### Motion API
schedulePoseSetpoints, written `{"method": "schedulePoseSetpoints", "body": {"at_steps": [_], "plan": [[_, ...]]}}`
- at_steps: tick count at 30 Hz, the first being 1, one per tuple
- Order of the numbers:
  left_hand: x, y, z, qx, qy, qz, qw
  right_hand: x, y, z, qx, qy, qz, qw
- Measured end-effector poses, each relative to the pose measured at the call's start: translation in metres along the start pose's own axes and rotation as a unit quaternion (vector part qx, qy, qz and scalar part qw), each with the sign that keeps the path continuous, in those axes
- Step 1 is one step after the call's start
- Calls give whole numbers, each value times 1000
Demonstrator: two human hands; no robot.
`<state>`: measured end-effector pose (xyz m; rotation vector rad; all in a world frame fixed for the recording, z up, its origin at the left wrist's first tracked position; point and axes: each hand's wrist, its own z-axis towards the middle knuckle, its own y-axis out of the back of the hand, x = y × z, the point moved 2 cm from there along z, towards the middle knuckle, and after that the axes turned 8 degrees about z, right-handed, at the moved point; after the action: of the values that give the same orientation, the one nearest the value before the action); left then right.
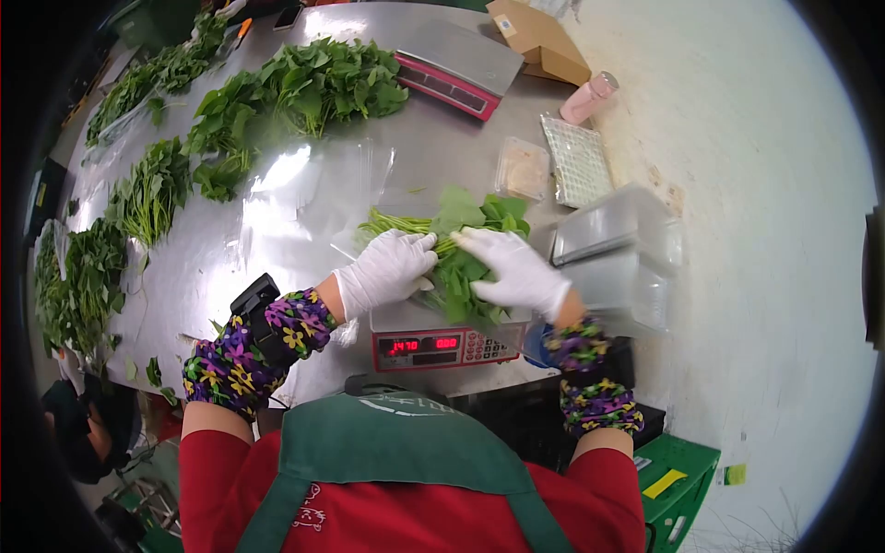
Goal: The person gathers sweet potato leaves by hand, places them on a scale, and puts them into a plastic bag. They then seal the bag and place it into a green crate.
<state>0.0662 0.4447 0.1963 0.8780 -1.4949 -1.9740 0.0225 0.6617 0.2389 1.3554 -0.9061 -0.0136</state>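
A bunch of leafy greens point(454, 273) lies over the red-framed digital scale point(387, 362), its stems to the left and leaves to the right. My left hand point(395, 267), in a white glove, is closed around the stem side. Also gloved in white, my right hand point(516, 265) grips the leafy side from above, thumb apart from the fingers. Both hands' fingertips nearly meet at the middle of the bunch. The scale's display is lit red; its pan is mostly hidden under the hands and greens.
Piles of greens point(323, 83) spread over the steel table point(304, 221), with clear plastic near the middle. A second scale point(461, 64), cardboard box point(544, 41) and pink bottle point(590, 97) stand at the back. Plastic containers point(618, 226) sit right. Another person's arm point(97, 429) shows at left.
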Motion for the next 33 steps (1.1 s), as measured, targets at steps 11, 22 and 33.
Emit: {"method": "schedulePoseSetpoints", "body": {"at_steps": [11,22,33], "plan": [[-21,0,-1,29,27,26,999,-69,-1,134,147,-22,53,988],[-24,-14,0,-5,71,11,997,-118,11,98,183,-248,-63,949],[-24,-11,3,-10,94,3,996,-132,-1,93,254,-205,189,926]]}}
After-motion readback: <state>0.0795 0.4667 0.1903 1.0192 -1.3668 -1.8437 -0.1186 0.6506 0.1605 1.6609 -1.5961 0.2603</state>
